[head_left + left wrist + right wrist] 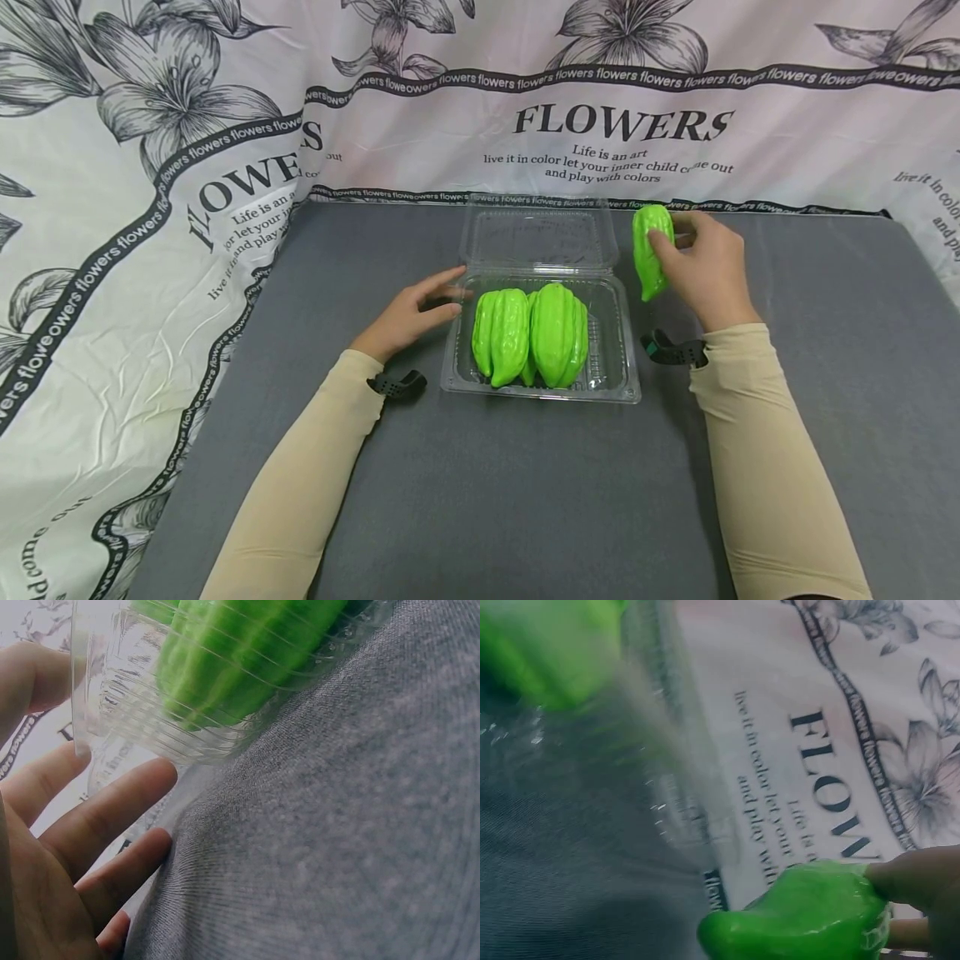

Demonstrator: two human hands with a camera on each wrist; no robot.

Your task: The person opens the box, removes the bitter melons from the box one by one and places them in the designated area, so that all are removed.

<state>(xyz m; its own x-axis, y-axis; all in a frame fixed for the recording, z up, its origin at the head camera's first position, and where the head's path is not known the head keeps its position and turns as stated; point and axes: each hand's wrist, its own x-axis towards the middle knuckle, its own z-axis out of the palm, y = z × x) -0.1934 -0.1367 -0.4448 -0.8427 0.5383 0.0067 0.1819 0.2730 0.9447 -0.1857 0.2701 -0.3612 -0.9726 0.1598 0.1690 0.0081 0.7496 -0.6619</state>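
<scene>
From the head view, a green ridged piece [651, 258] is seen pinched between the thumb and fingers of the right hand [708, 267], raised to the right of a clear container [617, 385] on the grey counter [525, 500]. Further green pieces [557, 337] are held in the container, side by side, and its clear lid [538, 237] is laid back toward the far side. The left hand [412, 312] is held at the container's left side, with nothing gripped. A flower-printed cloth [420, 142] is hung along the far and left sides.

In the left wrist view, the left hand's spread fingers [112, 817] are shown beside the container, and its ribbed wall, hardly made out from the head, is revealed with green seen through it.

In the right wrist view, the smooth, shiny end of the held piece is shown close up, with fingertips pressed against it; the container's edge and the green within are blurred. The left hand is not shown there.
</scene>
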